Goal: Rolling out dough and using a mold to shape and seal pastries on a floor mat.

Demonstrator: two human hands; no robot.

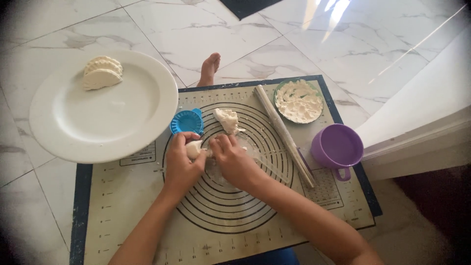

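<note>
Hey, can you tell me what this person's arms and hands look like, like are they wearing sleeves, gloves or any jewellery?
Both arms are bare up to the frame edge, with no sleeves showing. The left hand and right hand wear no gloves, and no rings, bracelets or watch can be seen. The fingers look uncovered; the picture is too soft to show finer details.

No packages, signs or screens, only small printed label blocks on the baking mat (122, 196)

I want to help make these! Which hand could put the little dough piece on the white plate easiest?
Probably the left hand: it already holds the dough piece, and the white plate lies on its side.
</note>
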